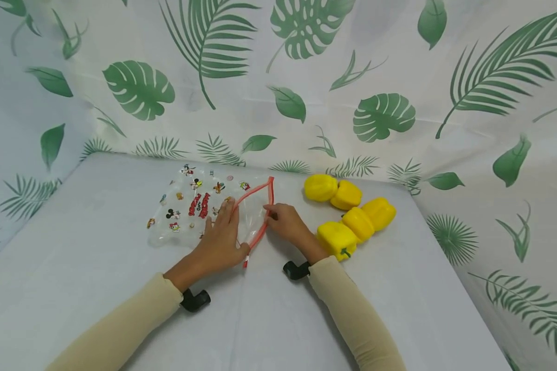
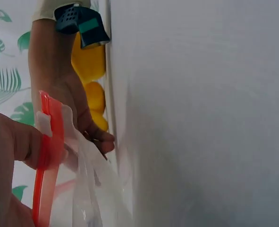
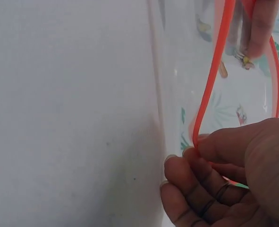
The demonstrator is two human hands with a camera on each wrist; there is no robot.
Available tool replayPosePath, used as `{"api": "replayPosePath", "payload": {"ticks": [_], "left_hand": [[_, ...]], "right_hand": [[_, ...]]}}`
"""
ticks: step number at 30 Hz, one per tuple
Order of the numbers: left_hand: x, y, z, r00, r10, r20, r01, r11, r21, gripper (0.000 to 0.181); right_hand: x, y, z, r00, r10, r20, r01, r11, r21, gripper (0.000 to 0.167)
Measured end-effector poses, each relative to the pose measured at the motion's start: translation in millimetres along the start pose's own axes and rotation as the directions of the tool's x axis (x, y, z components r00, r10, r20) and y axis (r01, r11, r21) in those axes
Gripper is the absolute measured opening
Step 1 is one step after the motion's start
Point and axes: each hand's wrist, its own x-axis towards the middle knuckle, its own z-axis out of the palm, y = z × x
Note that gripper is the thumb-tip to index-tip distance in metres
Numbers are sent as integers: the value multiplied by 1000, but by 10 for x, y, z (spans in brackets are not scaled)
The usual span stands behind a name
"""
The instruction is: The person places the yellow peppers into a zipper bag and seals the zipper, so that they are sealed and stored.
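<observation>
Beige sleeves [image 1: 359, 319] come nearest, leading up to the left hand [image 1: 218, 239] and the right hand [image 1: 288, 222], with a black wrist camera [image 1: 296, 270] by each cuff. White counter [image 1: 248, 322] spreads on the near side of both sets of fingers and runs widely past the left fingers [image 1: 225, 216] to its slanting left edge. Room narrows right of the right fingers [image 3: 179, 174] — peppers sit there, well inside the counter's right edge.

Both forearms slant inward. The left hand lies back upward, low over the plastic, reaching away and to the right; the right hand faces it from the other side.

On the left, the fingers are spread over the bag [image 1: 181, 232] with the thumb well apart at the near part of the red zip strip [image 3: 211, 80], gripping its mouth. On the right, the fingers are curled — thumb and forefinger pinch the strip. The clear, cartoon-printed bag lies on the counter under and left of the left fingers, its mouth parted toward the right ones.

Five yellow peppers [image 1: 358, 225] rest right of the right fingers, the nearest beside that wrist. Beyond all fingers, past the counter's far edge, stands a leaf-printed backdrop [image 1: 327, 111].
</observation>
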Motion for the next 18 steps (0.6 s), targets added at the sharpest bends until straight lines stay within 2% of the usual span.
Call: {"api": "replayPosePath", "payload": {"ticks": [3,5,8,10,13,15,18], "left_hand": [[3,10,-10,999,3,-43,-4,1000,-15,95],[9,16,-5,997,26,-66,-26,1000,10,94],[14,13,-1,996,63,-63,-59,996,71,79],[14,-1,3,997,68,-20,-66,993,97,64],[13,-23,3,998,24,62,-30,995,90,52],[16,-32,-2,995,-17,97,10,998,69,53],[27,-48,-10,996,-54,76,51,998,42,63]], "right_hand": [[-16,-5,-19,1000,8,6,-8,1000,-1,39],[-18,-8,-20,1000,15,5,-14,1000,-8,39],[-31,-17,-17,999,37,5,-37,999,-5,38],[-41,-27,-19,999,54,7,-54,999,-1,38],[-63,-43,-25,997,81,11,-81,997,1,38],[-76,-49,-29,996,95,5,-95,996,2,38],[-91,-45,-28,994,112,-9,-112,994,9,38]]}}
